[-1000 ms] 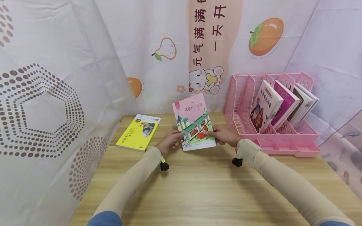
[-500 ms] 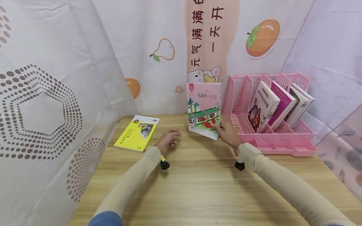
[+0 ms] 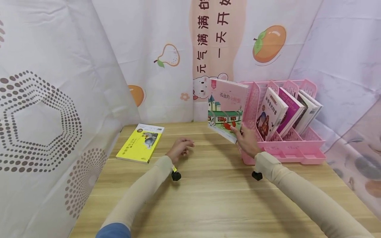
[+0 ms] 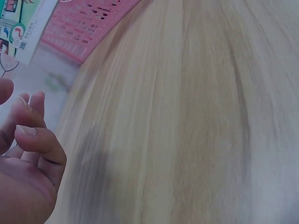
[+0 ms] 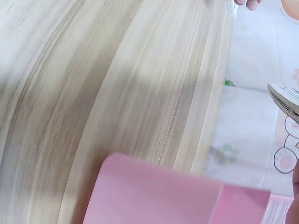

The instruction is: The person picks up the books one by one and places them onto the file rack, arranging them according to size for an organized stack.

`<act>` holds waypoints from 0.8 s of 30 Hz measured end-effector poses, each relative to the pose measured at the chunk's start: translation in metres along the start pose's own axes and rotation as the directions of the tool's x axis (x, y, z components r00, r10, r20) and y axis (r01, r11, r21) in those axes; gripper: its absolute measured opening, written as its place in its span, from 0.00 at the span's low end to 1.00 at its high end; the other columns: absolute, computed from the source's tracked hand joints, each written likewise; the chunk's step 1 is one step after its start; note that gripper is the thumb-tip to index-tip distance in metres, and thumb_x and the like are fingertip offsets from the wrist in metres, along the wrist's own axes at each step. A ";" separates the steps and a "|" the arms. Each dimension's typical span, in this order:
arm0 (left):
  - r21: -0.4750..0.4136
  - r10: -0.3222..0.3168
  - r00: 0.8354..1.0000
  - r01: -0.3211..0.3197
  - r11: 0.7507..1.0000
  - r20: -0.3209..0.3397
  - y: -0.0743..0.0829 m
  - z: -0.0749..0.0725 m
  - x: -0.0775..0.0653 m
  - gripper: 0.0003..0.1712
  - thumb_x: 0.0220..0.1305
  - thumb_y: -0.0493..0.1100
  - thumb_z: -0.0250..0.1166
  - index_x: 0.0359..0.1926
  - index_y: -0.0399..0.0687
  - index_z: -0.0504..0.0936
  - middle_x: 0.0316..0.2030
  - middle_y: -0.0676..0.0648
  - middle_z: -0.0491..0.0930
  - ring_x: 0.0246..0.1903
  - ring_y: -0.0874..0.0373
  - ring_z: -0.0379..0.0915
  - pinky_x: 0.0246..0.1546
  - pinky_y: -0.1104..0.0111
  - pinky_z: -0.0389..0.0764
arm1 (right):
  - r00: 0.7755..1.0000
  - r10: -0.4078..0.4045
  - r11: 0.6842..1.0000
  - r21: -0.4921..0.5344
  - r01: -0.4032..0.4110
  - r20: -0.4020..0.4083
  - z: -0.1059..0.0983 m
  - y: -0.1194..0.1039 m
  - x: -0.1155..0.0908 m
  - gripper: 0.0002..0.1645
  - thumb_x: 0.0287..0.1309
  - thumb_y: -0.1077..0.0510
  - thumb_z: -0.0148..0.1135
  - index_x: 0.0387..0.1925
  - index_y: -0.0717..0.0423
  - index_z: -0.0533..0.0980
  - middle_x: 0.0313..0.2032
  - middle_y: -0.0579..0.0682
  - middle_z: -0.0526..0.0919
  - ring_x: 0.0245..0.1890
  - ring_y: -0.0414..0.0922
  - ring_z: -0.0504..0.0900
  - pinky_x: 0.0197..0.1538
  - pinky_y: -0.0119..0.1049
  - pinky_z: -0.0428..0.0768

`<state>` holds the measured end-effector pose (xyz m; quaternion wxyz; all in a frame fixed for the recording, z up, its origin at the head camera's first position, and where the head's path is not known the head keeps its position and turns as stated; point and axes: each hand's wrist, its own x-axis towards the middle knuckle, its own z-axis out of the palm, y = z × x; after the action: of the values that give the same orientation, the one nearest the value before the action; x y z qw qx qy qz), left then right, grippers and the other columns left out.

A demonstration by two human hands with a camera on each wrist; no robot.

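A thin picture book [image 3: 227,102] with a pink cover, green roofs and a red crab is held upright and slightly turned above the table. My right hand [image 3: 247,140] pinches its lower right corner, thumb on the cover. Just beyond the book stands a pink file rack [image 3: 253,99], partly hidden by it. To the left, my left hand [image 3: 180,148] hovers over the table with loosely bent fingers and holds nothing. In the right wrist view only the book's page edge [image 5: 284,100] and a sliver of the right hand show.
Several books, including a white one [image 3: 271,115] and a purple one [image 3: 290,110], lean in the rack's right compartments. A yellow book [image 3: 140,142] lies flat at the table's left. A printed curtain [image 3: 166,99] hangs behind the wooden table [image 3: 205,195].
My left hand has let go of the picture book. The right hand has raised it and carried it right, towards the rack, turning its cover slightly.
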<state>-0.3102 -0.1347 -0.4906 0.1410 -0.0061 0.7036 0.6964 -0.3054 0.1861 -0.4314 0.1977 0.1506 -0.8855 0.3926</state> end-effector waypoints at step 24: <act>0.040 0.034 0.996 -0.037 0.999 0.079 0.005 0.019 0.007 0.19 0.75 0.46 0.62 0.56 0.35 0.80 0.44 0.40 0.85 0.20 0.63 0.66 0.23 0.70 0.66 | 0.963 -0.020 0.999 -0.032 0.012 -0.269 -0.037 0.027 -0.002 0.28 0.76 0.44 0.56 0.57 0.65 0.80 0.48 0.64 0.87 0.38 0.55 0.83 0.43 0.51 0.78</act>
<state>-0.3139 -0.1150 -0.4872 0.1561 0.0365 0.7118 0.6838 -0.3062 0.2319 -0.4267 0.3218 0.1000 -0.8549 0.3944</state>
